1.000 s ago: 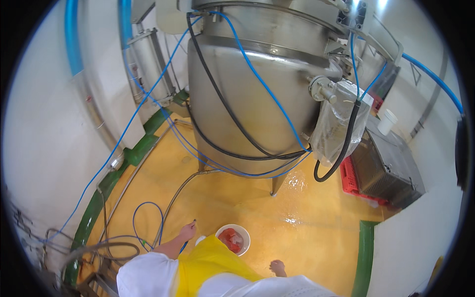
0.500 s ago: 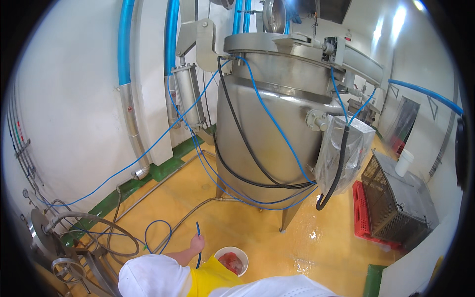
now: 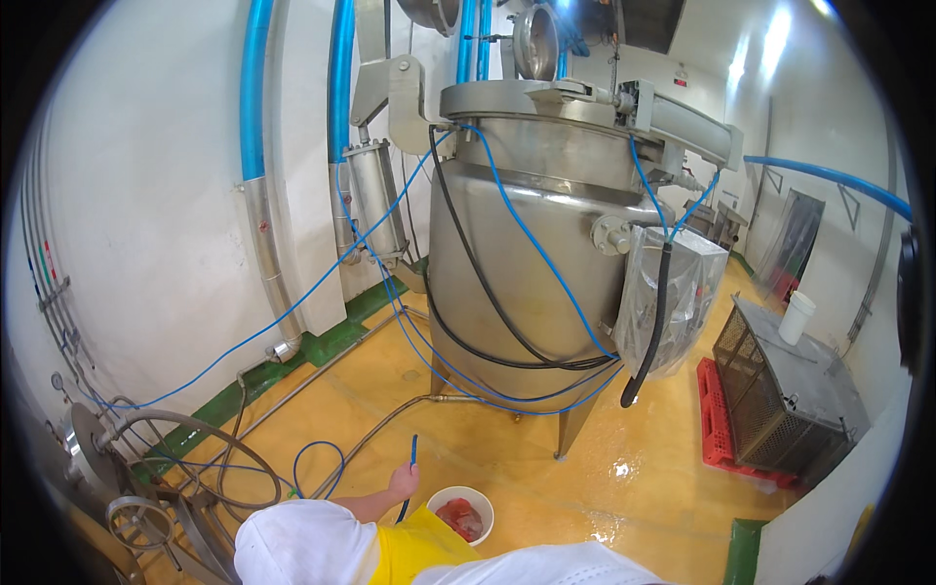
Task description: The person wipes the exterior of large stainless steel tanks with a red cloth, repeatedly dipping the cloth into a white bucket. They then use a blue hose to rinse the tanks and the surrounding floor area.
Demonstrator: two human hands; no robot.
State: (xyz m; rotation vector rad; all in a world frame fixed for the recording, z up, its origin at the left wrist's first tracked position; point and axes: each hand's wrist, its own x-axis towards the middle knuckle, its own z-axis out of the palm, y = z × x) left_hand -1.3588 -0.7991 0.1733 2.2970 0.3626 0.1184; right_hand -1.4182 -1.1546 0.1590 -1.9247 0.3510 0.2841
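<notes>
My left hand reaches out past the yellow apron, its fingers wrapped round a thin blue hose. One short end of the hose sticks up above the fist, and more of it hangs below toward the apron. Close to the right of that hand, a white bucket stands on the floor with red, wet-looking contents that I cannot make out exactly. Of my right arm only the white sleeve shows at the lower edge; my right hand is out of sight.
A large steel tank on legs stands ahead, draped with blue and black hoses. Coiled hoses and a handwheel lie to the left. At right, a perforated metal box rests on a red pallet. The yellow floor has wet patches.
My left hand has shifted slightly right with the blue hose, nearer the bucket. The whole view has tilted a little, so the tank sits slightly lower in the picture.
</notes>
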